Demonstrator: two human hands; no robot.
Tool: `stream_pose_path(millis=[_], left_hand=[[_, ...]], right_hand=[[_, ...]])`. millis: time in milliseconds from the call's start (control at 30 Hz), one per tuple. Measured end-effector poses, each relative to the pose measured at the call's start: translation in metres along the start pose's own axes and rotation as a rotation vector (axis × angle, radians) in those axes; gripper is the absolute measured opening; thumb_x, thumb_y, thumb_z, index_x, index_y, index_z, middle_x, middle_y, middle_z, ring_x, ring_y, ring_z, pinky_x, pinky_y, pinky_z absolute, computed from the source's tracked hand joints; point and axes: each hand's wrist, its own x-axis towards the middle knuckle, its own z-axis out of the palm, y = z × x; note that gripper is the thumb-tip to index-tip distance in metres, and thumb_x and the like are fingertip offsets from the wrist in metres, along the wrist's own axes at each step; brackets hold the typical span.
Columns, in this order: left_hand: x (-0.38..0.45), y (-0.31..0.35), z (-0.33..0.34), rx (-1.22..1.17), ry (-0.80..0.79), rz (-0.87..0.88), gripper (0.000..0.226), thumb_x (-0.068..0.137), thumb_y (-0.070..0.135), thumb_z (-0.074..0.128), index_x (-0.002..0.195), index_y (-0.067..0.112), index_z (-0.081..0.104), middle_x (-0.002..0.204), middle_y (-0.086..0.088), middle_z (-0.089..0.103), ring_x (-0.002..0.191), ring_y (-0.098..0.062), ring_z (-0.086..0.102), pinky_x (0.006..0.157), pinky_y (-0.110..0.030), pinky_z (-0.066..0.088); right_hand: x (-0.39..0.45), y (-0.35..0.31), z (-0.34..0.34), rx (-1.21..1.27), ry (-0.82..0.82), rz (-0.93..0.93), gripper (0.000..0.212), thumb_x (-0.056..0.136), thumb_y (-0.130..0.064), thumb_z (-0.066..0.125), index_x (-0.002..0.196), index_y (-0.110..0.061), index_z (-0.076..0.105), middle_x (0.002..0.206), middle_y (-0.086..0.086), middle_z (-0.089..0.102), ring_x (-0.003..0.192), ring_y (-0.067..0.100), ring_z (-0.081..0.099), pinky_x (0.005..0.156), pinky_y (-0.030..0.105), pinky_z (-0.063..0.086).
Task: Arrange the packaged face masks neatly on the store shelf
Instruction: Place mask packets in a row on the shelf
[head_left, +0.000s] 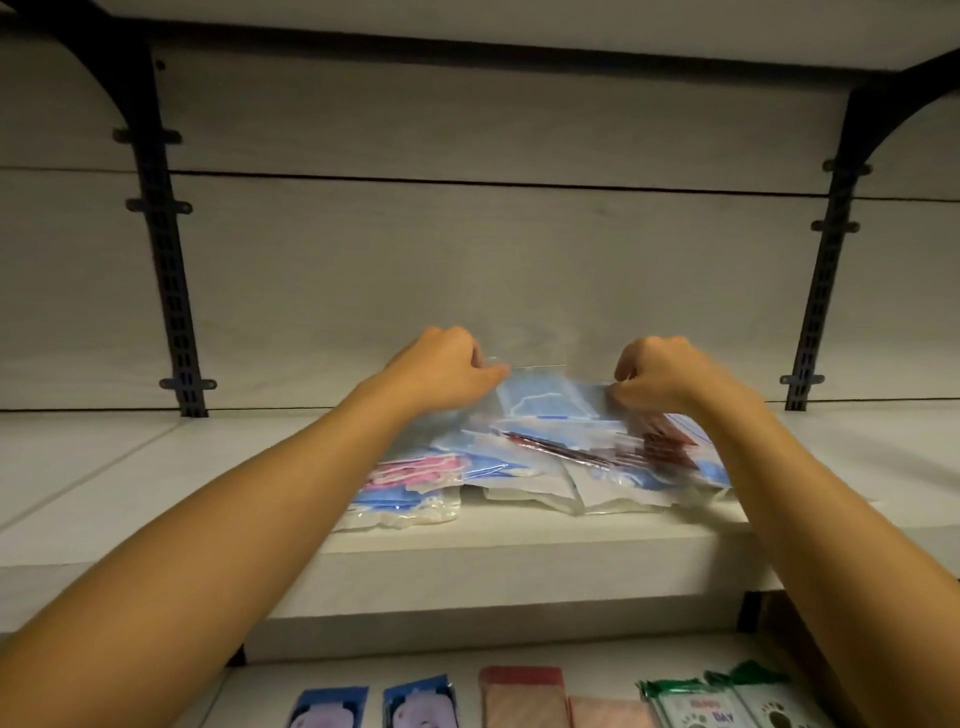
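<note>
A clear plastic pack with a blue face mask (545, 400) is tilted up at the back of a loose pile of mask packs (524, 462) on the white shelf (467, 551). My left hand (447, 369) pinches the pack's top left corner. My right hand (660, 371) pinches its top right corner. Within the pile, a pink-and-blue pack (410, 478) lies at the left front. A pack with dark red stripes (649, 449) lies at the right, partly under my right wrist.
Black slotted uprights (171, 270) (826, 270) with brackets stand against the back panel on both sides. An upper shelf hangs overhead. On the lower shelf lie blue packets (374, 701), pinkish packets (524, 696) and green-topped packets (717, 696).
</note>
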Motion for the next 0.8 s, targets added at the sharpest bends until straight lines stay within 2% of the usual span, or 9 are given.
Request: stream_pose_path(millis=[67, 133, 267, 367, 433, 500, 600, 700, 800], left_hand=[[0.011, 0.001, 0.008, 0.076, -0.019, -0.081, 0.062, 0.087, 0.067, 0.057, 0.069, 0.008, 0.062, 0.069, -0.007, 0.062, 0.071, -0.03, 0.061, 0.069, -0.036, 0.054], [0.016, 0.0, 0.015, 0.127, -0.046, -0.143, 0.067, 0.079, 0.079, 0.057, 0.073, 0.012, 0.066, 0.074, -0.004, 0.064, 0.074, -0.026, 0.063, 0.072, -0.036, 0.056], [0.023, -0.005, 0.023, -0.111, -0.084, -0.275, 0.078, 0.06, 0.086, 0.067, 0.077, 0.011, 0.072, 0.075, -0.004, 0.07, 0.074, -0.023, 0.066, 0.072, -0.033, 0.054], [0.028, -0.011, 0.032, -0.232, -0.082, -0.329, 0.068, 0.055, 0.071, 0.083, 0.075, 0.007, 0.074, 0.065, -0.003, 0.066, 0.06, -0.02, 0.059, 0.059, -0.029, 0.047], [0.029, -0.016, 0.038, -0.321, -0.07, -0.325, 0.054, 0.061, 0.054, 0.091, 0.081, 0.007, 0.075, 0.069, -0.002, 0.066, 0.061, -0.017, 0.056, 0.058, -0.026, 0.044], [0.028, -0.02, 0.04, -0.439, -0.044, -0.305, 0.036, 0.069, 0.034, 0.091, 0.09, 0.01, 0.074, 0.078, -0.004, 0.068, 0.066, -0.015, 0.057, 0.06, -0.025, 0.045], [0.029, -0.029, 0.042, -0.555, 0.043, -0.29, 0.023, 0.074, 0.014, 0.088, 0.091, 0.011, 0.073, 0.077, -0.003, 0.065, 0.064, -0.016, 0.055, 0.055, -0.022, 0.04], [0.033, -0.037, 0.041, -0.605, 0.154, -0.301, 0.017, 0.078, 0.005, 0.08, 0.084, 0.016, 0.069, 0.073, -0.003, 0.064, 0.065, -0.019, 0.054, 0.054, -0.023, 0.039], [0.037, -0.036, 0.037, -0.639, 0.241, -0.324, 0.015, 0.082, 0.006, 0.072, 0.089, 0.018, 0.065, 0.075, -0.002, 0.062, 0.068, -0.019, 0.055, 0.06, -0.025, 0.041]], right_hand=[[0.017, 0.009, 0.0, -0.03, -0.102, -0.025, 0.029, 0.075, -0.038, 0.063, 0.096, -0.022, 0.076, 0.101, 0.005, 0.074, 0.09, 0.028, 0.066, 0.085, 0.042, 0.058], [0.028, 0.014, 0.003, -0.037, -0.168, -0.055, 0.029, 0.079, -0.035, 0.063, 0.099, -0.021, 0.077, 0.104, 0.004, 0.074, 0.094, 0.026, 0.065, 0.09, 0.043, 0.056], [0.037, 0.02, 0.009, 0.084, -0.212, -0.089, 0.026, 0.085, -0.038, 0.064, 0.099, -0.019, 0.076, 0.103, 0.005, 0.073, 0.095, 0.025, 0.065, 0.09, 0.041, 0.055], [0.04, 0.024, 0.015, 0.161, -0.211, -0.134, 0.036, 0.087, -0.049, 0.063, 0.101, -0.018, 0.075, 0.104, 0.005, 0.072, 0.097, 0.026, 0.064, 0.091, 0.041, 0.053], [0.039, 0.026, 0.018, 0.174, -0.219, -0.151, 0.044, 0.086, -0.059, 0.064, 0.103, -0.02, 0.074, 0.104, 0.002, 0.071, 0.098, 0.025, 0.063, 0.092, 0.04, 0.051], [0.038, 0.026, 0.021, 0.184, -0.221, -0.153, 0.048, 0.085, -0.064, 0.064, 0.104, -0.021, 0.073, 0.104, 0.0, 0.071, 0.099, 0.024, 0.062, 0.092, 0.039, 0.051], [0.034, 0.024, 0.023, 0.211, -0.211, -0.154, 0.053, 0.081, -0.068, 0.066, 0.11, -0.023, 0.068, 0.102, -0.003, 0.069, 0.096, 0.021, 0.061, 0.087, 0.034, 0.049], [0.035, 0.021, 0.027, 0.318, -0.13, -0.176, 0.04, 0.082, -0.051, 0.077, 0.112, -0.026, 0.066, 0.089, -0.008, 0.068, 0.08, 0.012, 0.062, 0.067, 0.026, 0.045], [0.043, 0.022, 0.032, 0.489, 0.002, -0.168, 0.032, 0.084, -0.029, 0.079, 0.111, -0.027, 0.063, 0.079, 0.001, 0.071, 0.069, 0.016, 0.065, 0.066, 0.033, 0.054]])
